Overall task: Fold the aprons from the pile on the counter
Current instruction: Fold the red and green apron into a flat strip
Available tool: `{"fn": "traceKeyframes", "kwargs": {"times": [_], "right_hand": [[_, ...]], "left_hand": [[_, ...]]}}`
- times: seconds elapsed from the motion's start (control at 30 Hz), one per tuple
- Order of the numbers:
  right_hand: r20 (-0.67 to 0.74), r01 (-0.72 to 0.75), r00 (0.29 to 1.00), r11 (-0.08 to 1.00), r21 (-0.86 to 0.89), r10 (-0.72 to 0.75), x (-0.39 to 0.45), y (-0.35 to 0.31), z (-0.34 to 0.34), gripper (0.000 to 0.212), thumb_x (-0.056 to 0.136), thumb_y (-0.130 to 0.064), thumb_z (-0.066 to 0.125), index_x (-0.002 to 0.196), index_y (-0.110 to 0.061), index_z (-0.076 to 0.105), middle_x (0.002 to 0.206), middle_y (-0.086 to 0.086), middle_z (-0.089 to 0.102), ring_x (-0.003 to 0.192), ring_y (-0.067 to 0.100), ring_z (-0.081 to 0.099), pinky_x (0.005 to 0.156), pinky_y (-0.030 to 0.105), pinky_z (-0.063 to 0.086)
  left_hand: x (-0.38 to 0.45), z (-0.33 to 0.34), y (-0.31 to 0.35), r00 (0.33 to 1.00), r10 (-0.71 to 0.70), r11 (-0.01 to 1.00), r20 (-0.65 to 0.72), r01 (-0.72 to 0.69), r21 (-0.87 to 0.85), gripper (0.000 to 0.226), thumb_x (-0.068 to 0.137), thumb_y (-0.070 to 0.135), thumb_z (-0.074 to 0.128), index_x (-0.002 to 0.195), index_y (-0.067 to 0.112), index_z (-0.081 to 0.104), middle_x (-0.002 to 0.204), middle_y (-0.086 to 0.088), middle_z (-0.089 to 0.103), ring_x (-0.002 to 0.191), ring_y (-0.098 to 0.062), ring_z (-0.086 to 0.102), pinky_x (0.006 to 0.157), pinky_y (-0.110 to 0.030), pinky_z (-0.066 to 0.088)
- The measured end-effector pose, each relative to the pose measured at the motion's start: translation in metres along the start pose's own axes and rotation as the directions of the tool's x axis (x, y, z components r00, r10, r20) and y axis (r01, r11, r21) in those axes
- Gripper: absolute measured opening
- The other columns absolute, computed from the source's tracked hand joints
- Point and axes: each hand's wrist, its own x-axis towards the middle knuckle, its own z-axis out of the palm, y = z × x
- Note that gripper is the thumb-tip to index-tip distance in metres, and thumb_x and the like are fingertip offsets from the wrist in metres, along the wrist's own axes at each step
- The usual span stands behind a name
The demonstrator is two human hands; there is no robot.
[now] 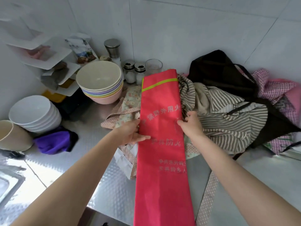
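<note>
Red apron [161, 128] folded into a long narrow strip, lying lengthwise down the steel counter [101, 176] over a floral apron [130, 101] and a grey one. Left hand [132, 132] pinching the strip's left edge, thumb on top. Right hand [191, 123] gripping the right edge, fingers curled. Just right, a heap: striped apron [228, 115], black one [219, 70], pink checked one [276, 88]. Stacked bowls [101, 82] and shakers [134, 73] behind, purple cloth [53, 141] off left.

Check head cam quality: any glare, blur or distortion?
Head view: strong wide-angle bending, wall tile lines curve; bright glare on the steel counter at lower left; shelf in the top-left corner washed out and soft; red apron and both hands, left hand and right hand, reasonably sharp, print readable.
</note>
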Motion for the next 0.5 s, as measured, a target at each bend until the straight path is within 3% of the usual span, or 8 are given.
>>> {"fn": "traceKeyframes", "kwargs": {"times": [0.1, 0.2, 0.33, 0.43, 0.5], "right_hand": [[0.04, -0.106, 0.993, 0.985, -0.133, 0.113, -0.041, 0.041, 0.006, 0.068, 0.08, -0.041, 0.064, 0.132, -0.004, 0.04, 0.135, 0.014, 0.045, 0.126, 0.034, 0.043, 0.106, 0.046, 0.035], [0.062, -0.18, 0.98, 0.972, -0.153, 0.192, -0.066, 0.067, 0.023, 0.089, 0.062, -0.06, 0.058, 0.133, -0.008, 0.043, 0.139, 0.015, 0.046, 0.128, 0.035, 0.041, 0.105, 0.048, 0.036], [-0.032, -0.2, 0.98, 0.952, -0.23, 0.198, -0.09, 0.067, 0.024, 0.062, 0.088, -0.035, 0.058, 0.135, 0.0, 0.04, 0.144, 0.02, 0.035, 0.134, 0.037, 0.029, 0.11, 0.043, 0.029], [-0.044, -0.208, 0.978, 0.929, -0.307, 0.204, -0.113, 0.072, 0.019, 0.055, 0.089, -0.035, 0.055, 0.128, 0.0, 0.042, 0.138, 0.022, 0.038, 0.131, 0.037, 0.033, 0.108, 0.041, 0.03], [0.001, -0.231, 0.969, 0.906, -0.354, 0.248, -0.128, 0.078, 0.015, 0.055, 0.09, -0.038, 0.053, 0.129, -0.002, 0.041, 0.139, 0.02, 0.034, 0.131, 0.037, 0.032, 0.108, 0.04, 0.031]], "left_hand": [[-0.003, -0.002, -0.013, 0.961, 0.22, 0.972, -0.166, -0.201, 0.125, 0.029, 0.101, 0.015, 0.038, 0.126, 0.001, 0.043, 0.096, -0.008, 0.054, 0.037, -0.012, 0.061, 0.036, -0.021, 0.05], [-0.025, -0.01, -0.03, 0.935, 0.326, 0.894, -0.142, -0.256, 0.367, 0.013, 0.098, 0.005, 0.04, 0.104, 0.004, 0.052, 0.082, -0.007, 0.055, 0.037, -0.006, 0.06, 0.037, -0.017, 0.047], [-0.048, -0.017, -0.054, 0.949, 0.309, 0.824, -0.058, -0.236, 0.516, 0.017, 0.092, 0.001, 0.05, 0.078, 0.006, 0.056, 0.076, -0.011, 0.059, 0.035, -0.005, 0.058, 0.036, -0.017, 0.046], [-0.059, -0.026, -0.08, 0.968, 0.249, 0.707, -0.034, -0.158, 0.689, 0.027, 0.094, 0.017, 0.054, 0.068, 0.009, 0.054, 0.063, -0.008, 0.059, 0.032, -0.003, 0.054, 0.035, -0.015, 0.045], [-0.065, -0.03, -0.095, 0.98, 0.197, 0.714, -0.016, -0.132, 0.688, 0.028, 0.094, 0.019, 0.055, 0.069, 0.005, 0.055, 0.065, -0.01, 0.062, 0.035, -0.005, 0.057, 0.038, -0.017, 0.048]]}}
